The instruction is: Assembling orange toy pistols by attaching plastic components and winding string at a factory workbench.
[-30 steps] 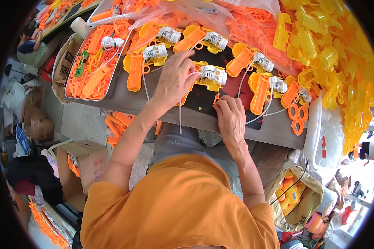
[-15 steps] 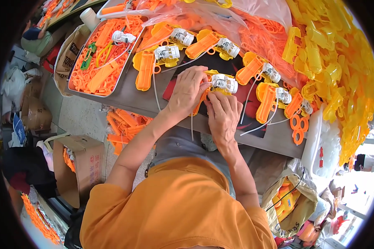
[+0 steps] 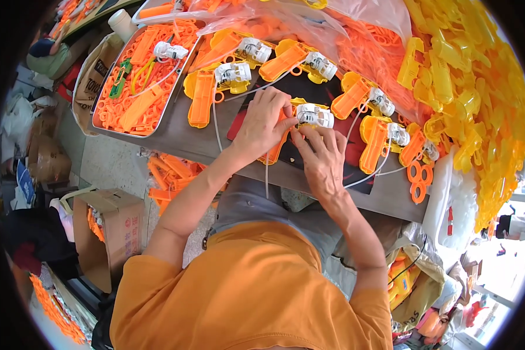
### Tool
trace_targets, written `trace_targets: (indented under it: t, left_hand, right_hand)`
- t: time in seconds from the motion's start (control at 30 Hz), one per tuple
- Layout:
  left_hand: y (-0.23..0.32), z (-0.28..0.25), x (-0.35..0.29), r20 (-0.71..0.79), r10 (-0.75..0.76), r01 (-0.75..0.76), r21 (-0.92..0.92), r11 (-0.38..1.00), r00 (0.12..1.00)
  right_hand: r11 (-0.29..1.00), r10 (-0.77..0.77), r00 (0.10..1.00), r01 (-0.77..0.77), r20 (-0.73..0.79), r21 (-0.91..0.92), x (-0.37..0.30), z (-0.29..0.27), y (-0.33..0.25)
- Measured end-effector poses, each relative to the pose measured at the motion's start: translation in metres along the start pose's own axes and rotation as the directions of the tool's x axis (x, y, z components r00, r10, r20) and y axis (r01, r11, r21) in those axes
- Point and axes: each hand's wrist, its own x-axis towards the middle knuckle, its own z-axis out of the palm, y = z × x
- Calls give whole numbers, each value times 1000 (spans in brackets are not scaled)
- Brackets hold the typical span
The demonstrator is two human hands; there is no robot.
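in the head view, the half-built toy sits over the dark mat; the left hand pinches its side, best kept steady, while the right hand works lightly alongside, its grip unclear.

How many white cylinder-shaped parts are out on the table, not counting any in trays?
7 show: one white part just beyond the right hand, two farther left, one behind, and three to the right. Others may be hidden.

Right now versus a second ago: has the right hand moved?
Yes. Judged against the table's near edge, the right hand has moved forward, away from the person's body, and closer to the white mechanism.
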Motion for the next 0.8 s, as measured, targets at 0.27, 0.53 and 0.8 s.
trace_targets:
  t: [0.27, 0.53, 0.8]
  left_hand:
    - [-14, 5, 7, -73, 88, -89, -16, 996, 994]
    - [-21, -11, 16, 89, 152, -163, 140, 977, 984]
    - [24, 3, -3, -36, 241, -203, 430, 880, 970]
  right_hand:
    - [955, 270, 963, -270, -13, -120, -11, 26, -56]
    - [982, 190, 980, -188, -66, 30, 12, 4, 19]
    - [967, 255, 964, -255, -72, 14, 5, 17, 12]
